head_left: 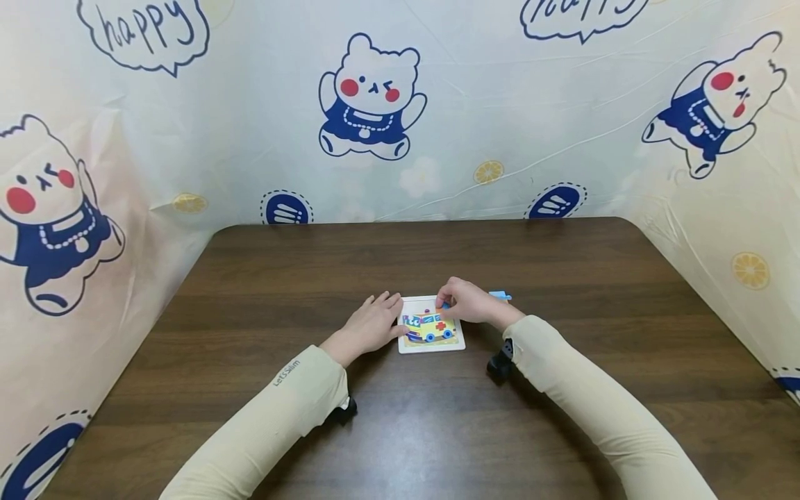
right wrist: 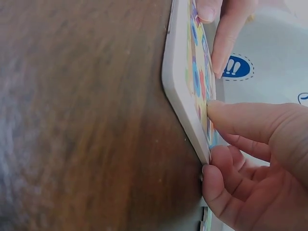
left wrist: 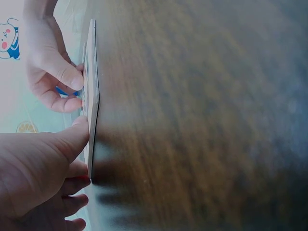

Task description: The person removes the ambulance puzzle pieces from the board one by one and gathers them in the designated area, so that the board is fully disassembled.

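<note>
A white-framed picture puzzle [head_left: 431, 349] with a yellow ambulance on it lies flat on the brown table. My left hand [head_left: 373, 323] rests at its left side, fingers fairly straight along the edge; the left thumb [left wrist: 74, 137] touches its face. My right hand [head_left: 469, 302] is over the upper right corner, thumb and curled fingers pinching a small puzzle piece, blue and orange where it shows, mostly hidden by the fingers. In the right wrist view the right thumb [right wrist: 240, 118] is against the picture and other fingertips are right at the frame's edge.
A light-blue piece [head_left: 500, 295] lies on the table [head_left: 412, 430] just beyond my right wrist, partly covered by it. Behind the table hangs a cloth [head_left: 450, 125] printed with bears.
</note>
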`<state>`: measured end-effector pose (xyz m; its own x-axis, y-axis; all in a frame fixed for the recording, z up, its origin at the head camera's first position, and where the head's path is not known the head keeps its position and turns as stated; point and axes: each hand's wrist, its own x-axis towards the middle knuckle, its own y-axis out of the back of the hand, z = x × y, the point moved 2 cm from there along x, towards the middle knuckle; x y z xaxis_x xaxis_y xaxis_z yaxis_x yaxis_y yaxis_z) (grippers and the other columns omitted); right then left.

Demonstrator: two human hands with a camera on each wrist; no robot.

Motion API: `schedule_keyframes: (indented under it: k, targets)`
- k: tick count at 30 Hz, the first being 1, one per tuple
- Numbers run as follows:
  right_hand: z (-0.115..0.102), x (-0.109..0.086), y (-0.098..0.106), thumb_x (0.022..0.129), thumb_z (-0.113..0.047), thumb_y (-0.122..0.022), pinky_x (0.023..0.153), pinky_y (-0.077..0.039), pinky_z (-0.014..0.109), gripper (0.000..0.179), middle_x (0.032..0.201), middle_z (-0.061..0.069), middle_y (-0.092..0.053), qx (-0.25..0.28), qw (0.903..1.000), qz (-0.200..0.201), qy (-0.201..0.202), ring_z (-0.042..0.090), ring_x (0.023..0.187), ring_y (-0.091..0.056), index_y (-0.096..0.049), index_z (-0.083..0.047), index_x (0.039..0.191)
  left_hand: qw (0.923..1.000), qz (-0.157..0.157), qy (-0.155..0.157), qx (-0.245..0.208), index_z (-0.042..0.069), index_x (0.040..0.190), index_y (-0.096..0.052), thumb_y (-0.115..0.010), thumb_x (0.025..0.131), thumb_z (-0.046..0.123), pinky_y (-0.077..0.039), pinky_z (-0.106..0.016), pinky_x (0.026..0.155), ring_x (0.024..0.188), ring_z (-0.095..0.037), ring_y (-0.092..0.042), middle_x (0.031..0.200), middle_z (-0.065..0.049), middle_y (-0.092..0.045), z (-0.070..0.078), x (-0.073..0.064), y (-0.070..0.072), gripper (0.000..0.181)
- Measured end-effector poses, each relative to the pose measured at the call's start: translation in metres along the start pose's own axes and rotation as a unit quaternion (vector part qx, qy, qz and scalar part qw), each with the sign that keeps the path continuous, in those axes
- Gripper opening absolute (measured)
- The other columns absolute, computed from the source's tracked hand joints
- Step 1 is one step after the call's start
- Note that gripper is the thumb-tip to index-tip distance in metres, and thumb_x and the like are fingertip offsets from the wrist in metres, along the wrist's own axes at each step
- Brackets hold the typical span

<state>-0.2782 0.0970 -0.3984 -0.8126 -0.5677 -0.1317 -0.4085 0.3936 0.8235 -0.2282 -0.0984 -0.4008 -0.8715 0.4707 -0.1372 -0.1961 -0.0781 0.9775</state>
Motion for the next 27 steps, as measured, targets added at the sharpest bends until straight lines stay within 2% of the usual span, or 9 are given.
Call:
schedule_keyframes:
  k: [4, 7, 14, 21, 27]
  targets:
    - [-0.0014, -0.0012, -0.0012, 0.082, -0.010, -0.070, 0.074, -0.039, 0.033, 0.005, 0.097, 0.005, -0.047, 0.000, 1.0000, 0.000, 0.009, 0.021, 0.088, -0.045, -0.065, -0.010, 0.081, 1.0000, 0.000, -0.001, 0.002, -0.001, 0.139, -0.038, -0.052, 0.093, 0.040, -0.019, -0.045, 0.106, 0.134, -0.030, -0.024, 0.144, -0.014, -0.033, -0.0001, -0.0002, 0.0002, 0.063]
    - [-0.0034, -0.0023, -0.0013, 0.082, -0.009, -0.069, 0.073, -0.039, 0.033, 0.005, 0.098, 0.007, -0.048, -0.003, 0.9998, 0.000, 0.017, 0.022, 0.087, -0.046, -0.064, -0.009, 0.080, 1.0000, -0.002, 0.000, 0.004, 0.000, 0.139, -0.038, -0.052, 0.093, 0.040, -0.019, -0.045, 0.106, 0.134, -0.030, -0.023, 0.144, -0.013, -0.033, 0.0000, -0.0005, 0.0009, 0.063]
    - [-0.0039, -0.0030, -0.0004, 0.082, -0.011, -0.071, 0.073, -0.042, 0.031, 0.021, 0.098, 0.006, -0.050, -0.004, 0.9999, 0.005, 0.013, 0.020, 0.080, -0.047, -0.057, -0.008, 0.097, 1.0000, -0.004, 0.000, 0.005, -0.001, 0.139, -0.038, -0.052, 0.093, 0.039, -0.019, -0.045, 0.106, 0.134, -0.030, -0.023, 0.144, -0.014, -0.033, 0.0003, -0.0005, 0.0006, 0.062]
    - [-0.0020, -0.0025, -0.0008, 0.082, -0.012, -0.070, 0.069, -0.040, 0.031, 0.009, 0.095, 0.006, -0.049, -0.001, 1.0000, 0.001, 0.009, 0.020, 0.079, -0.046, -0.064, -0.010, 0.090, 1.0000, 0.000, 0.000, 0.005, 0.000, 0.139, -0.038, -0.051, 0.093, 0.040, -0.019, -0.046, 0.106, 0.134, -0.030, -0.023, 0.144, -0.014, -0.033, -0.0005, 0.0006, -0.0012, 0.063]
    - [-0.0021, -0.0026, -0.0009, 0.082, -0.012, -0.070, 0.071, -0.040, 0.031, 0.007, 0.096, 0.006, -0.049, 0.001, 1.0000, 0.007, -0.004, 0.020, 0.082, -0.046, -0.066, -0.010, 0.088, 1.0000, 0.001, 0.000, 0.006, 0.000, 0.139, -0.038, -0.052, 0.093, 0.040, -0.019, -0.046, 0.106, 0.134, -0.030, -0.024, 0.144, -0.014, -0.033, -0.0004, 0.0005, -0.0017, 0.063]
